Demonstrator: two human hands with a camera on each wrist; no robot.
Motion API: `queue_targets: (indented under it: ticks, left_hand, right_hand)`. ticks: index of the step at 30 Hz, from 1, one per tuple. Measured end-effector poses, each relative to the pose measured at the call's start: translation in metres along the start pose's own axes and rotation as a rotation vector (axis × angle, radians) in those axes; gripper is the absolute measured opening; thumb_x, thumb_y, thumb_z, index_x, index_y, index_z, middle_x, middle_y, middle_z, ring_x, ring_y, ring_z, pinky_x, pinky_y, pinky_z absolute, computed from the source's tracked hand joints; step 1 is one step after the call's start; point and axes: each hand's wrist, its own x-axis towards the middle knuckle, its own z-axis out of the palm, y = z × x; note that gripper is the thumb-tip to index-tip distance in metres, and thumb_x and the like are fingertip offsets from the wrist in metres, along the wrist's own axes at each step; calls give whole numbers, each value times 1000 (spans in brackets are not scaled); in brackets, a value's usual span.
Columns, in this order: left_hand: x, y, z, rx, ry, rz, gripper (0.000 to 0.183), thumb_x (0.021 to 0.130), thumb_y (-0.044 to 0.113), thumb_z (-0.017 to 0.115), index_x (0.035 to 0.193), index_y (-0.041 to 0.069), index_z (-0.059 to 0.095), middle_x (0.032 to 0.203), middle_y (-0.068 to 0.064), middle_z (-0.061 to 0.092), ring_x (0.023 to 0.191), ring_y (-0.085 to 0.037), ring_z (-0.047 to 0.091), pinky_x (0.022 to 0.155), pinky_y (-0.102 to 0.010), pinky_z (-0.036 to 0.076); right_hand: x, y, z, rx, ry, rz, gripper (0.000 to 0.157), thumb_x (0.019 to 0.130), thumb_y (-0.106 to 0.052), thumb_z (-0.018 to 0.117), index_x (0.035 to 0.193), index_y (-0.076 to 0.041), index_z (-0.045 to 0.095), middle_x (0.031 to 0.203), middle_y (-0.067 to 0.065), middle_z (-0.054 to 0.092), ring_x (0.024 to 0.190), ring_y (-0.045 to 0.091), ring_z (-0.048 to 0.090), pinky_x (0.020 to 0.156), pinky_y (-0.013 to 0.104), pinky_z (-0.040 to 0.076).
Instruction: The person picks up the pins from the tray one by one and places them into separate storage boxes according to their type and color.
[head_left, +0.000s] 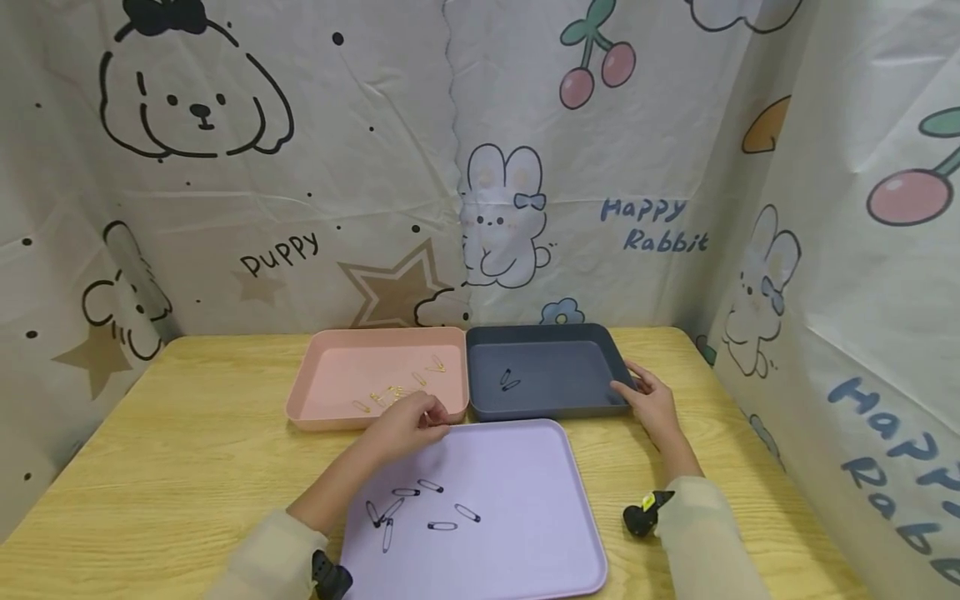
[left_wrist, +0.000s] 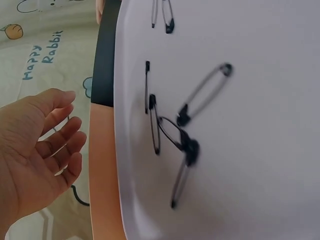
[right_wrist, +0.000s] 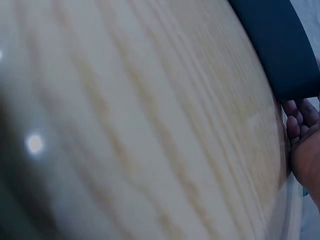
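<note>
My left hand (head_left: 405,429) hovers over the near right corner of the pink tray (head_left: 303,400), fingers loosely curled. In the left wrist view nothing shows between the thumb and fingers of that hand (left_wrist: 42,150). Gold safety pins (head_left: 362,407) lie in the pink tray, partly hidden behind the hand. With my right hand (head_left: 656,408) I hold the right side of the dark grey tray (head_left: 555,400), thumb at its rim and fingers along the outer wall. Two black safety pins (head_left: 511,385) rest inside it. Several more black safety pins (head_left: 467,512) are scattered on the lavender tray (head_left: 525,533).
The pink and dark trays stand side by side at the back of the wooden table (head_left: 202,450), with the lavender one in front of them. A printed curtain (head_left: 390,167) hangs behind the table and along both sides.
</note>
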Motion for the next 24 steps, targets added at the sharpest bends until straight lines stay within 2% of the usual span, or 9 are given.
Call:
queue_targets:
  ticks: [6, 12, 18, 21, 24]
  left_hand:
    - [-16, -5, -6, 2, -31, -76, 6, 84, 19, 67, 87, 16, 63, 86, 4, 57, 81, -14, 49, 72, -25, 43]
    - [-29, -15, -14, 17, -57, -7, 9, 83, 18, 68, 87, 12, 64, 85, 4, 58, 79, -13, 50, 68, -22, 42]
    - [-45, -26, -26, 19, -122, 59, 8, 80, 13, 70, 85, 10, 65, 83, 4, 61, 75, -9, 51, 68, -22, 44]
    - [-53, -30, -33, 18, -169, 81, 9, 78, 12, 71, 85, 10, 66, 84, 3, 63, 74, -8, 52, 68, -23, 45]
    - [-60, -32, -38, 25, -216, 67, 9, 77, 15, 72, 85, 12, 67, 83, 4, 63, 75, -9, 52, 68, -22, 45]
  right_hand:
    - [0, 0, 0, -8, -9, 8, 65, 85, -34, 68, 142, -17, 42, 140, 16, 42, 126, 26, 40, 70, 10, 37]
    - [2, 1, -1, -14, -7, 5, 66, 84, -34, 68, 142, -17, 42, 141, 16, 41, 127, 26, 39, 70, 8, 37]
    - [3, 2, -1, -24, -12, -1, 65, 85, -33, 67, 143, -17, 41, 143, 15, 39, 129, 27, 38, 72, 7, 36]
    - [2, 1, -1, -24, -8, 0, 64, 86, -31, 67, 142, -17, 41, 142, 15, 41, 128, 27, 39, 72, 7, 36]
    - [0, -1, -1, -26, -6, 3, 64, 85, -32, 68, 142, -17, 41, 142, 15, 41, 128, 27, 39, 73, 7, 36]
